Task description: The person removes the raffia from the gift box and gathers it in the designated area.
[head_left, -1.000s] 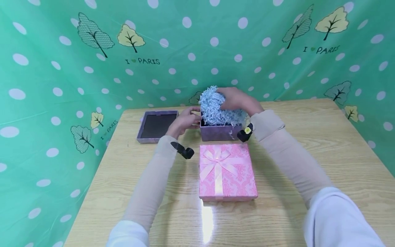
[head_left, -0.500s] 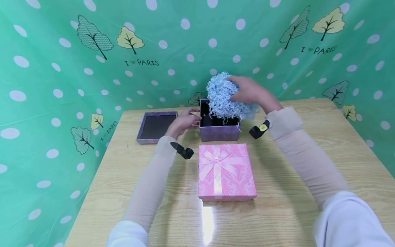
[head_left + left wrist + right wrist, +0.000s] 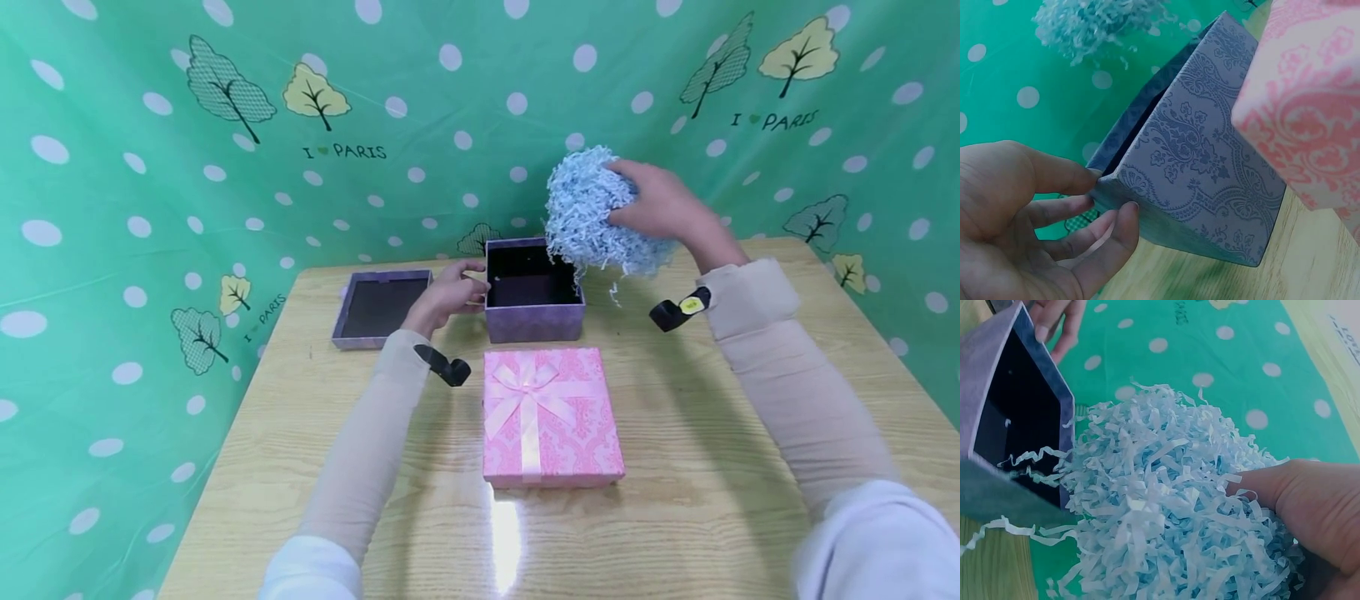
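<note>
The right hand [image 3: 663, 200] grips a clump of blue shredded paper [image 3: 588, 208], held above the bench [image 3: 262, 467] just right of the purple box [image 3: 536, 323], whose left side the left hand [image 3: 448, 293] touches with loosely bent fingers.

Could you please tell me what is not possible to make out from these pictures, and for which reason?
- Head view: the inside of the pink box, covered by its top.
- Right wrist view: most fingers of the right hand, hidden by the blue shredded paper.
- Right wrist view: pale specks inside the purple box, too small to identify.
- Left wrist view: much of the pink box, cut off by the picture's edge.
</note>
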Tool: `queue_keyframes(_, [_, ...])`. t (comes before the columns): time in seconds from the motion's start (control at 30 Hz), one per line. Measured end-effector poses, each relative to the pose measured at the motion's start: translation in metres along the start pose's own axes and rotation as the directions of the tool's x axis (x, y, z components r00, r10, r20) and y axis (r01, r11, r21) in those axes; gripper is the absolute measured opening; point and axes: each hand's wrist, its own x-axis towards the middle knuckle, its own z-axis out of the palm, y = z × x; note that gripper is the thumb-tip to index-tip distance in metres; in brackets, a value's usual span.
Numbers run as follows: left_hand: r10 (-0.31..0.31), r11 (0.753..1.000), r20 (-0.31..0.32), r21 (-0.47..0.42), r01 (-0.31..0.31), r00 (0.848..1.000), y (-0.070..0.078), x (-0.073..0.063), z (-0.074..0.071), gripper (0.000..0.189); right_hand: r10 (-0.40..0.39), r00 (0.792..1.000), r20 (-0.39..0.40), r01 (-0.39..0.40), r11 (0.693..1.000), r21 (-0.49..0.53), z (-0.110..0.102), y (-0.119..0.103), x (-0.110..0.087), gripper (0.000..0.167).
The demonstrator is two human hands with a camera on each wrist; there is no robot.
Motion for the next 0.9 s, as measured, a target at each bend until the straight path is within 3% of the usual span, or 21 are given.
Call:
queue_keyframes(0.3, [-0.010,1.000,-0.002,-0.005,0.010,1.000,0.001,0.000,-0.001,0.048,0.115,0.993,-0.031,-0.113,0.992,0.051,-0.018,0.034,-0.016,0.080])
queue_keyframes(0.47, [-0.012,1.000,-0.001,0.000,0.012,1.000,0.001,0.000,0.000,0.048,0.136,0.990,-0.039,-0.133,0.990,0.054,-0.022,0.051,-0.025,0.079])
queue_keyframes(0.9, [-0.006,1.000,0.002,0.006,0.006,1.000,-0.001,0.002,-0.001,0.051,0.191,0.981,-0.041,-0.189,0.981,0.047,-0.002,0.097,-0.035,0.081])
